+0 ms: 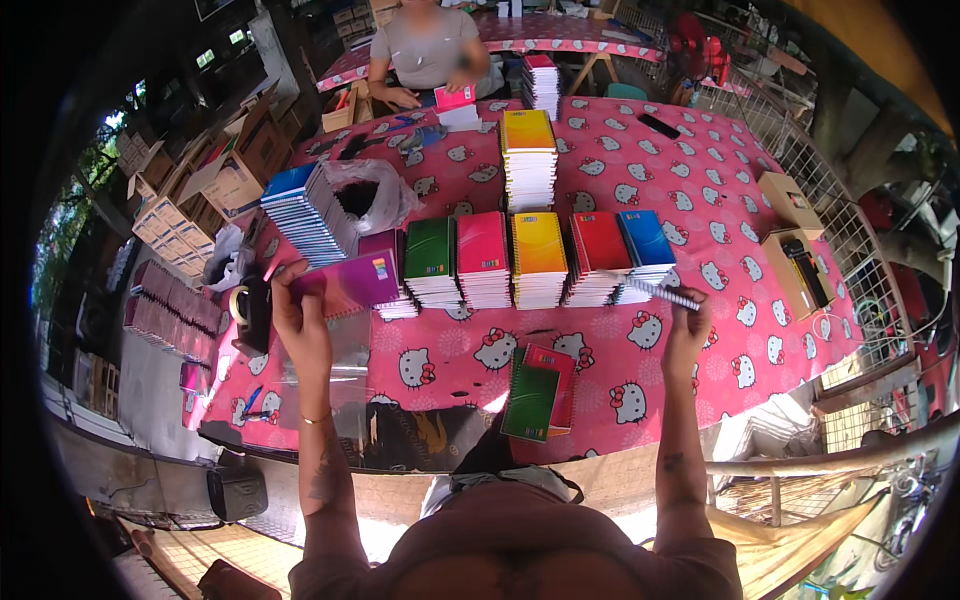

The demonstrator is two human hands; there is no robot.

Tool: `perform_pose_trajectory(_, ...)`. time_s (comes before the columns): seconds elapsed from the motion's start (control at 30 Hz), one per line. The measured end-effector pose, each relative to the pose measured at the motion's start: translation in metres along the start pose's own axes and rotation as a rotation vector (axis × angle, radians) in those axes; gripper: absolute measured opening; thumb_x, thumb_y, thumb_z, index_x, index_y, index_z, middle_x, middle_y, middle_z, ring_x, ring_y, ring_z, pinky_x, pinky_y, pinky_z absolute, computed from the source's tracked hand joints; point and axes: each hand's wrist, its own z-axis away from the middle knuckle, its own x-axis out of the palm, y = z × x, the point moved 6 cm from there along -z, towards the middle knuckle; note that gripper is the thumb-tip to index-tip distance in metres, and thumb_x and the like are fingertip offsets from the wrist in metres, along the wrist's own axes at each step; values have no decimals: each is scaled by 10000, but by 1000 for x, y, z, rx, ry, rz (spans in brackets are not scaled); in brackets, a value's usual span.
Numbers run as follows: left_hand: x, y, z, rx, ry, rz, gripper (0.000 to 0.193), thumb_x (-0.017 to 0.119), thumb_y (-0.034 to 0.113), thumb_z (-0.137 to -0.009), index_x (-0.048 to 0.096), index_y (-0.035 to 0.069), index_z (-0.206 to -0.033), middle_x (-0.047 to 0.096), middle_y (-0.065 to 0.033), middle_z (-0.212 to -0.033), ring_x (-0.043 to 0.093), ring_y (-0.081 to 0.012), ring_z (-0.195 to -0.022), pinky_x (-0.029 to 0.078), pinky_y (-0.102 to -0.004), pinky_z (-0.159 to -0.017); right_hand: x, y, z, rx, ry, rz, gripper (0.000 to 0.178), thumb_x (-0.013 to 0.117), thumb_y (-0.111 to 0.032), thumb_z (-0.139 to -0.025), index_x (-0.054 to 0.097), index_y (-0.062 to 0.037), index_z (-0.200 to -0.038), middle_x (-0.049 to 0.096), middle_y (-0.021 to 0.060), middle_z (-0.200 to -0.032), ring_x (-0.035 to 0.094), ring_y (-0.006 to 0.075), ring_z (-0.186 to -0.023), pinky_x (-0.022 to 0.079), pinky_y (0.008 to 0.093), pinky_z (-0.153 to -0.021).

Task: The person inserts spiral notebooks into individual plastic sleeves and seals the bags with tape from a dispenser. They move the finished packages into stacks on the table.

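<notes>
My left hand grips the left end of a purple spiral notebook, held beside the purple stack. At the right, my right hand pinches the end of another spiral notebook, seen nearly edge-on, so its cover colour is hidden. It is in front of the blue stack. Between my hands stand a green stack, a pink stack, a yellow stack and a red stack. Nearer me, a green notebook overlaps a red notebook on the table.
A tall yellow stack and a leaning blue stack stand farther back. A tape dispenser is by my left hand. Across the pink patterned table sits another person. Cardboard boxes rest at the right edge.
</notes>
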Motion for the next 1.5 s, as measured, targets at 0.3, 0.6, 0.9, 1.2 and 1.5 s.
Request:
perform_pose_trajectory(0.3, 210, -14, 195, 432, -1099, -291, 656, 727, 220, -803, 474, 131, -1402, 594, -177, -1226, 582, -347, -1131, 481, -427, -934, 34, 116, 127, 568, -187, -26, 316, 567, -136, -968, 610, -38, -1265, 661, 58, -1055, 628, 140, -937, 514, 275, -795)
perform_pose_trajectory(0.6, 181, -80, 274, -1193, -890, 430, 749, 729, 165, -833, 352, 0, -1458, 563, -139, -1269, 575, -195, -1132, 498, -340, -944, 79, 85, 192, 998, -393, -122, 512, 799, -271, -849, 553, -37, -1233, 655, 60, -1076, 668, 158, -898, 566, 328, -780)
perform_pose_trajectory(0.9, 93, -107, 261, -1120, -793, 538, 741, 669, 154, -895, 284, 55, -1521, 528, -160, -1321, 591, -194, -1130, 512, -332, -924, 152, 53, 212, 1068, -480, -203, 508, 788, -164, -836, 527, -23, -1250, 663, 145, -1090, 693, 229, -948, 619, 387, -799)
perform_pose_trajectory(1.2, -35, -37, 191, 724, -1018, -310, 696, 765, 219, -824, 439, 73, -1422, 449, -186, -1434, 438, -411, -1346, 386, -459, -1099, 207, 45, 293, 1460, -668, -492, 388, 709, -242, -905, 579, -36, -1207, 698, 100, -1016, 710, 193, -842, 606, 343, -713)
perform_pose_trajectory(1.5, -49, -117, 205, -452, -1000, 320, 877, 838, 160, -761, 313, 40, -1453, 456, -178, -1368, 487, -313, -1295, 390, -410, -1096, 246, -30, 296, 370, -629, -513, 1179, 777, -583, -793, 61, -105, -1599, 365, 148, -1511, 432, 249, -1347, 371, 420, -1114)
